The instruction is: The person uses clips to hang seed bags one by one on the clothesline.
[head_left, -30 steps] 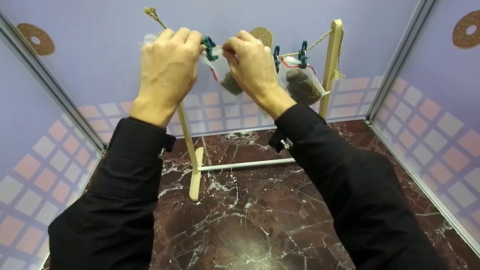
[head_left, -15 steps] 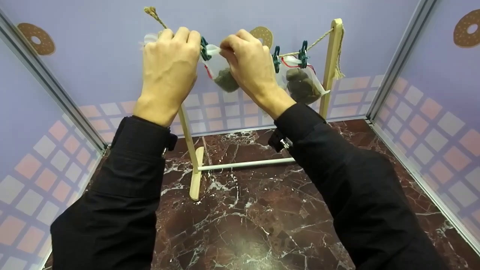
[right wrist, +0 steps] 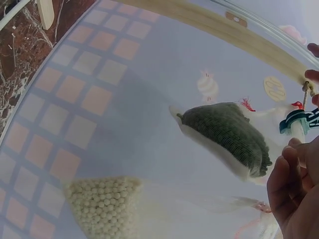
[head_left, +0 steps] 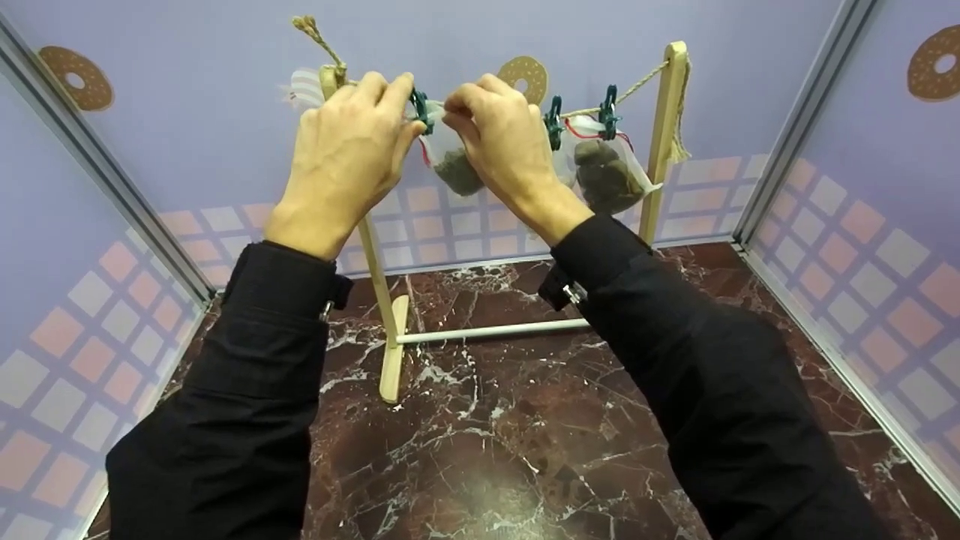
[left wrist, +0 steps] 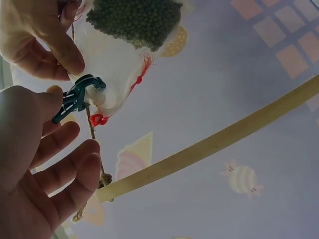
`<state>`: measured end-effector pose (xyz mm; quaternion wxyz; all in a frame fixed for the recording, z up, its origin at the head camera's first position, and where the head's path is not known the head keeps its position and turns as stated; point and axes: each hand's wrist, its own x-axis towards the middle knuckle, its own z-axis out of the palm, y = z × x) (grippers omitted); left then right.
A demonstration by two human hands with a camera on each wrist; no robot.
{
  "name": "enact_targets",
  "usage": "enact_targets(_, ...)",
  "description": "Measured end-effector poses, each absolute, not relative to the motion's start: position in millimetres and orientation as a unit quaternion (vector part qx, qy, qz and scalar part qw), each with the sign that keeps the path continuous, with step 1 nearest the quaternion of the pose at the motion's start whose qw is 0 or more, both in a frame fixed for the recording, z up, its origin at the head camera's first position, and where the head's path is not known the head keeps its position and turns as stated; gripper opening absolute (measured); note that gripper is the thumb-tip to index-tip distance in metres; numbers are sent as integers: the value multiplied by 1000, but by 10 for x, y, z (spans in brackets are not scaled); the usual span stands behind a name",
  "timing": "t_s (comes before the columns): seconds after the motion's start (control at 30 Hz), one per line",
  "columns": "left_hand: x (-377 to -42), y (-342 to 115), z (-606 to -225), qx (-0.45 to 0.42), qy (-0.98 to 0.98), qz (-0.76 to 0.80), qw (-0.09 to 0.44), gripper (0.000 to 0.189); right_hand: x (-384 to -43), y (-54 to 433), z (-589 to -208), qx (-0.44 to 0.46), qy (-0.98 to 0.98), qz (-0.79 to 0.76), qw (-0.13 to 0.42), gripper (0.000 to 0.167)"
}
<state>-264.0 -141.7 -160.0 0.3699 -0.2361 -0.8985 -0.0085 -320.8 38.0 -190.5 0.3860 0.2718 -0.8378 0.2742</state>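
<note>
My left hand (head_left: 341, 157) pinches a dark green clothespin (left wrist: 76, 99) between thumb and forefinger, its other fingers spread loosely in the left wrist view. The clothespin's jaws stand over the upper edge of a white mesh drawstring bag (left wrist: 107, 62) beside the rope (left wrist: 91, 124). Small green beans (right wrist: 224, 134) fill the bag's lower part, and red cord shows at its mouth. My right hand (head_left: 514, 142) pinches the bag's top edge just right of the clothespin. In the head view, that hand hides part of the rope and bag.
A bag of stones (head_left: 609, 176) hangs from the rope on the right, with green clothespins (head_left: 608, 112) at its top. A bag of round white pellets (right wrist: 105, 204) hangs nearby. Wooden posts (head_left: 660, 142) and a white crossbar (head_left: 491, 330) form the stand on a dark marbled surface (head_left: 480, 442).
The clothespin shifted left with the bag's edge, then came back right and a little lower. My left fingers have spread wider, uncovering the left post's top. My right hand keeps its pinch.
</note>
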Motion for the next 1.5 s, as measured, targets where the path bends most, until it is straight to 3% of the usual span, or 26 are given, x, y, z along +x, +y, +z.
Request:
enact_targets(0.63, -2711, -1435, -1850, -245, -901, -19, 358, 45, -3208, 438, -2071, 299, -841, 242, 380, 18)
enact_targets(1.1, -2758, -1531, -2166, -253, -896, -67, 358, 55, -3217, 529, -2254, 331, -817, 267, 389, 18)
enact_targets(1.5, -2548, -1706, -2459, -231, -889, -93, 385, 53, -2981, 903, -2398, 366, -799, 256, 403, 35)
